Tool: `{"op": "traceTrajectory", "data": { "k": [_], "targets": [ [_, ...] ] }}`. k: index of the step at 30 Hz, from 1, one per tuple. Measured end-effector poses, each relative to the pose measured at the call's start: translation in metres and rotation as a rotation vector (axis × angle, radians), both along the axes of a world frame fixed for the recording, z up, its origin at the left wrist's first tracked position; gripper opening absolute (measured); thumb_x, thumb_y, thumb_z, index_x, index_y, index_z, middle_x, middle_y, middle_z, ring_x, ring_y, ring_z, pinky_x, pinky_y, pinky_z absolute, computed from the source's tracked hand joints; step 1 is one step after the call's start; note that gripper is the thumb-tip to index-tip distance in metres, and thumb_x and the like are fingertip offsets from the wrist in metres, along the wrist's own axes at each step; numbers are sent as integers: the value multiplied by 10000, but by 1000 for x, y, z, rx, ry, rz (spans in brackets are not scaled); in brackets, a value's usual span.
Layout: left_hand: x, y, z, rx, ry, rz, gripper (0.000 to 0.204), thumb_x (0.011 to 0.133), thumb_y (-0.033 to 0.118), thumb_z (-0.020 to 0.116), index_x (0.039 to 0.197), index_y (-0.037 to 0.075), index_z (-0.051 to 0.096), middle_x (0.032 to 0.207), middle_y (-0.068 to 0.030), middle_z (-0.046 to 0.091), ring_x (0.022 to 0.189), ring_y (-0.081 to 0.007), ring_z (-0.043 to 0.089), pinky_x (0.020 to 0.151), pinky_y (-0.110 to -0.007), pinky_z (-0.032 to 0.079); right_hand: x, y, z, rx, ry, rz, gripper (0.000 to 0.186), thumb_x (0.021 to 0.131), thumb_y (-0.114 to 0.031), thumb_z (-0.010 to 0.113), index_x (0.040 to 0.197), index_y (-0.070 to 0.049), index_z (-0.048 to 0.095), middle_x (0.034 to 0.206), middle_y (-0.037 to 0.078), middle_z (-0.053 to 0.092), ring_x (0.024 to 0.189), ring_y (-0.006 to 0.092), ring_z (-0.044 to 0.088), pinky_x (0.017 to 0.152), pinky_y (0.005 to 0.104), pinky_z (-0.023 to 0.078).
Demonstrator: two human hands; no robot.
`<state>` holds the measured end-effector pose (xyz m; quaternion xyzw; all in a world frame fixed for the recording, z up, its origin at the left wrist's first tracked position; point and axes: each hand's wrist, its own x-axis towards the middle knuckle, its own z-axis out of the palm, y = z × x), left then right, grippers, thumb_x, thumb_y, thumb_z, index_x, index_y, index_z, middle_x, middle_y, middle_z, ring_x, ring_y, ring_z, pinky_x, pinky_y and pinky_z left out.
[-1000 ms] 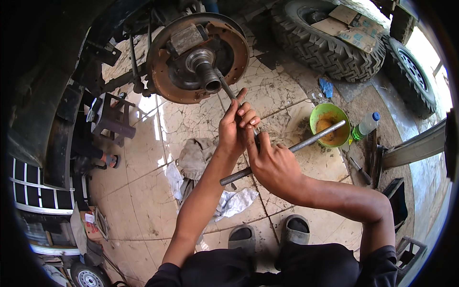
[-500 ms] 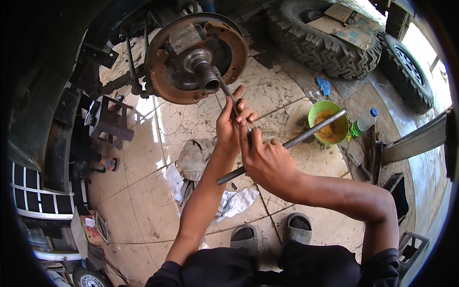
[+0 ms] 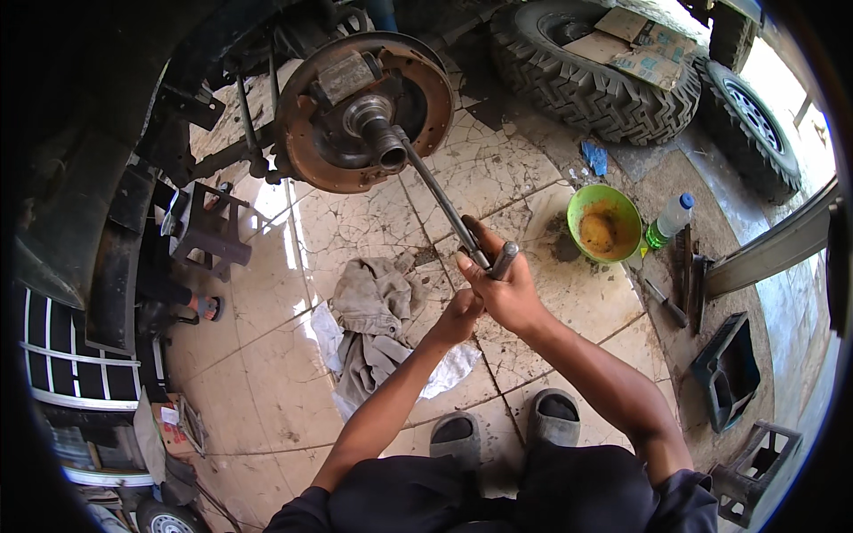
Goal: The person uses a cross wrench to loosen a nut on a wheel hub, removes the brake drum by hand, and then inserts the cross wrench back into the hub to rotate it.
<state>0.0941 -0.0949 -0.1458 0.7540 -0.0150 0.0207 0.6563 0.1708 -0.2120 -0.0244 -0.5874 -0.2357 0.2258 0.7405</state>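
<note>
A long metal T-handle wrench [image 3: 440, 197] slants from beside the spindle [image 3: 387, 147] of a rusty wheel hub with its backing plate [image 3: 302, 147] down to my hands. The cross bar's blunt end [image 3: 506, 258] now points up towards me. My right hand [image 3: 511, 291] is wrapped round the wrench where shaft and cross bar meet, thumb along the near side. Just below and left, my left hand [image 3: 462, 315] is closed against the right palm; whatever it grips is hidden.
Grey rags [image 3: 378, 298] lie on the tiled floor below the hub. To the right stand a green bowl [image 3: 577, 213] of brownish liquid, a bottle [image 3: 671, 220] and a screwdriver [image 3: 666, 304]. A large tire [image 3: 604, 98] is at the back; a plastic stool [image 3: 213, 226] is at left.
Both hands have slid down along the shaft, towards me. The cross bar has turned from lying sideways to pointing end-on. The right hand has shifted its hold to the joint.
</note>
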Motion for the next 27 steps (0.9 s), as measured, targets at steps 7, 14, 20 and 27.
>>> {"op": "traceTrajectory", "data": {
  "k": [7, 14, 20, 27],
  "targets": [
    [-5, 13, -10, 218, -203, 94, 291, 923, 232, 548, 722, 23, 560, 570, -86, 532, 558, -181, 538, 543, -381, 407, -3, 6, 40, -128, -750, -516, 452, 894, -180, 710, 1243, 18, 503, 806, 124, 634, 679, 204, 617, 594, 309, 497],
    [-6, -2, 49, 407, 169, 105, 367, 961, 302, 563, 746, 4, 558, 551, -98, 499, 508, -192, 481, 510, -370, 376, 21, -12, 55, -142, -491, -396, 244, 975, -165, 605, 817, 22, 600, 528, 106, 530, 444, 125, 473, 428, 311, 358],
    [-46, 28, 144, 674, 257, -105, 237, 960, 249, 565, 986, 19, 613, 645, -167, 581, 583, -296, 578, 560, -412, 434, 106, -77, -102, -367, 192, -460, 407, 1024, -324, 518, 889, 36, 650, 570, 36, 574, 472, 90, 522, 435, 257, 389],
    [-84, 34, 166, 1028, 453, -171, 274, 856, 86, 521, 1119, 61, 596, 820, -194, 682, 764, -418, 667, 662, -509, 522, 26, -35, -115, -348, -31, -32, 538, 1031, -451, 442, 1046, 63, 602, 906, 117, 670, 884, 161, 608, 808, 301, 489]
  ]
}}
